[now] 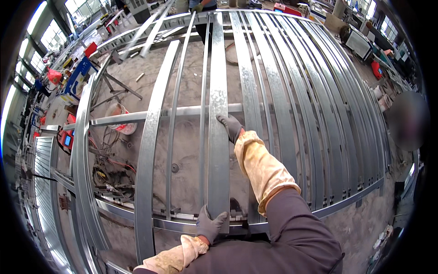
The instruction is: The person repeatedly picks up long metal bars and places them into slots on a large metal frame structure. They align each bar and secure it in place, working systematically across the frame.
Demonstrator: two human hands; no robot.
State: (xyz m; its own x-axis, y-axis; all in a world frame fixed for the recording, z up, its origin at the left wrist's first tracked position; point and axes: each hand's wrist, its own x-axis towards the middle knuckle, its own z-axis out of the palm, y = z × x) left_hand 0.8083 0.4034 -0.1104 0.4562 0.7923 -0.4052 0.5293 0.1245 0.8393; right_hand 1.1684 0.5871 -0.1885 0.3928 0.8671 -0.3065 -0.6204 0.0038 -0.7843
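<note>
A wide, flat galvanized steel slat (218, 169) runs lengthwise away from me across a metal frame. My left hand (211, 225), in a grey glove, grips its near end, with the thumb lying across the top face. Farther up, my gloved right hand (232, 128) holds the slat's right edge; the fingertips rest on top and the rest of the grip is hidden. Just left of it lies a narrow metal strip (203, 114). To the right is another wide slat (246, 77). The frame's near rail (175, 225) passes beneath the slat close to my body.
Several more slats (315, 114) lie side by side on the right. A separate wide slat (155, 118) crosses the frame at left, near stacked profiles (84, 150). Below are a white bucket (122, 119) and cables (107, 176). Another person (200, 7) stands at the far end.
</note>
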